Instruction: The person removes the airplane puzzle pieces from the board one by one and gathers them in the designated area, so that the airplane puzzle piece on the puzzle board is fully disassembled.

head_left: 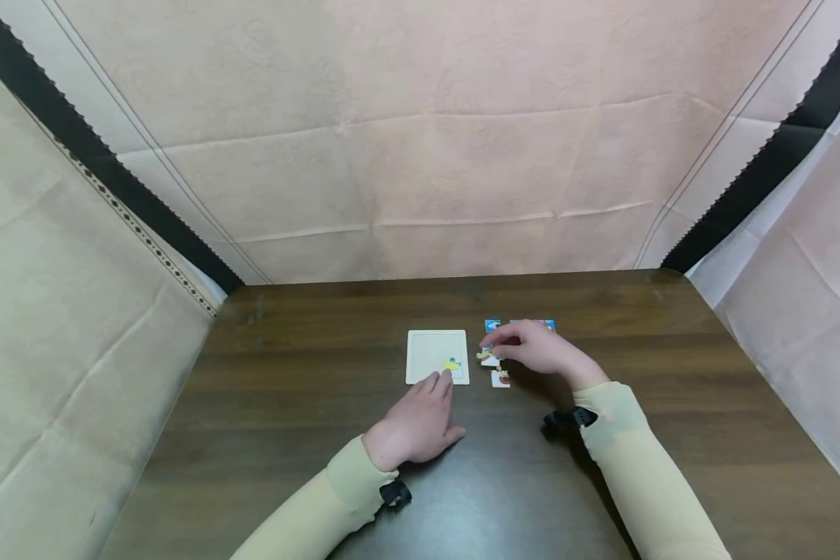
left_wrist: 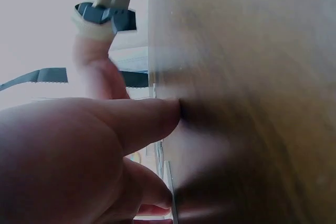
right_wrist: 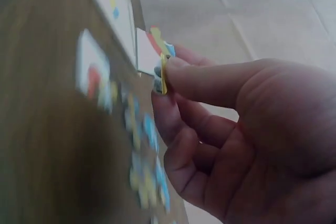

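A square white puzzle tray (head_left: 427, 350) lies on the table, with a yellow and blue puzzle piece (head_left: 453, 365) in its lower right part. My left hand (head_left: 416, 420) has its fingertips at the tray's near edge, fingers fairly straight. In the left wrist view its thumb (left_wrist: 152, 121) touches the tabletop. To the right of the tray, my right hand (head_left: 535, 350) is above a group of loose pieces. Between thumb and fingers it pinches a small puzzle piece (right_wrist: 161, 78), seen nearly edge-on with a yellow side; its picture is mostly hidden.
Several loose jigsaw pieces (right_wrist: 144, 177) lie right of the tray, partly under my right hand. A white piece with a red patch (head_left: 500, 379) is nearest to me. The brown wooden table (head_left: 308, 342) ends at a pale cloth wall (head_left: 420, 171).
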`<state>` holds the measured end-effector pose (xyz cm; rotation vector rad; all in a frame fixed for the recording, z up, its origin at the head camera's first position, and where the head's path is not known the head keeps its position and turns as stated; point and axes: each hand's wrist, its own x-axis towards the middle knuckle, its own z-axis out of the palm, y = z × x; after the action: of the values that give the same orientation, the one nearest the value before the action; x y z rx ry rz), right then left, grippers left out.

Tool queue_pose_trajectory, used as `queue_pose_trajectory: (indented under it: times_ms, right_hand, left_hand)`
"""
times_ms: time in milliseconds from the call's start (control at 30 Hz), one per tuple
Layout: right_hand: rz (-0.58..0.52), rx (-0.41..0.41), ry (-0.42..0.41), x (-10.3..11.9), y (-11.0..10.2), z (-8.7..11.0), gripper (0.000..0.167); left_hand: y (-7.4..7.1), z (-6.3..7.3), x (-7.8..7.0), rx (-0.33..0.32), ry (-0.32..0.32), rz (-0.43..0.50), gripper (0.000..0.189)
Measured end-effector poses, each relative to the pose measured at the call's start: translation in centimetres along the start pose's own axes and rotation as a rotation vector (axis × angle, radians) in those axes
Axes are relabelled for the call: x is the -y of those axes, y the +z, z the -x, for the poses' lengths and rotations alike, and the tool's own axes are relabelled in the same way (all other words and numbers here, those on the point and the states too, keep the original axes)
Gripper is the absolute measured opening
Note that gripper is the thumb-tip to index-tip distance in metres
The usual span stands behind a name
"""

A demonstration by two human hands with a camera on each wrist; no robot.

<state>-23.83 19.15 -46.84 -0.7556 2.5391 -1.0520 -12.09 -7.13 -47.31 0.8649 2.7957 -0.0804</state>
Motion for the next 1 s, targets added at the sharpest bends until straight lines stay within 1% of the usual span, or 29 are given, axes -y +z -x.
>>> queue_pose_trajectory:
  times_ms: [100,233,367,500,800,1000]
  right_hand:
    - [0.006,-0.007,0.04,-1.0,-0.4,1.6,0.021]
    - [0.02,-0.019,0.074,-2.0,-0.7,3.6,0.017]
    - [0.01,-0.013,0.083,-2.6,-1.0,4.7,0.016]
    - [0.001,0.0,0.098,-2.7,-1.3,5.2,0.015]
    - [0.05,0.01,0.128,-2.4,-1.2,5.5,0.014]
    - [0.087,0.016,0.132,-2.1,-1.0,5.4,0.027]
  left_hand:
    - [0.1,0.1,0.1,0.003,0.006,0.006,0.081]
    - [0.2,0.1,0.2,-0.001,0.019,0.005,0.081]
    - [0.0,0.2,0.3,-0.009,0.029,-0.001,0.082]
    - [-0.2,0.3,0.3,-0.013,0.03,0.007,0.082]
    - [-0.2,0.2,0.3,-0.022,0.037,-0.001,0.082]
    - [-0.1,0.2,0.2,-0.018,0.038,-0.007,0.081]
